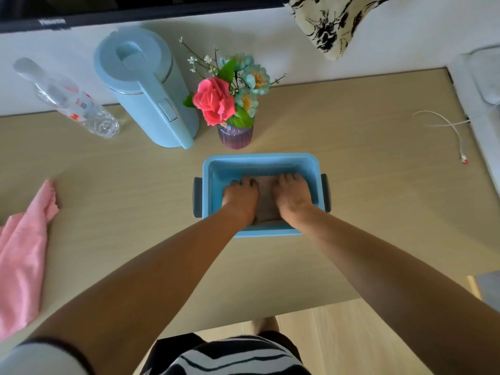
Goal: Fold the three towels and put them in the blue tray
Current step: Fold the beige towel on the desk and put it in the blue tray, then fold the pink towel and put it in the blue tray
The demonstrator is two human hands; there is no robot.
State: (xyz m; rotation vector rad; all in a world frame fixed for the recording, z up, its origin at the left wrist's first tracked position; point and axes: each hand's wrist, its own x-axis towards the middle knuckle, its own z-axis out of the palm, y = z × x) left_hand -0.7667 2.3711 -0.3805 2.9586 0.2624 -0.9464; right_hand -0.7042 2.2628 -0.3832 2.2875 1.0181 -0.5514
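Observation:
The blue tray (259,162) with dark side handles stands in the middle of the wooden table. Inside it lies a folded brown-grey towel (266,200). My left hand (240,197) and my right hand (292,194) both rest palm-down on that towel, fingers spread over its left and right parts, pressing it flat against the tray's bottom. A pink towel (23,255) lies unfolded and crumpled at the table's left edge, far from both hands. Only these two towels are in view.
Behind the tray stand a purple vase of artificial flowers (234,135), a light-blue kettle (151,87) and a tilted clear plastic bottle (81,104). A white cable (457,133) lies at the right. The table's front edge (270,313) runs near my body.

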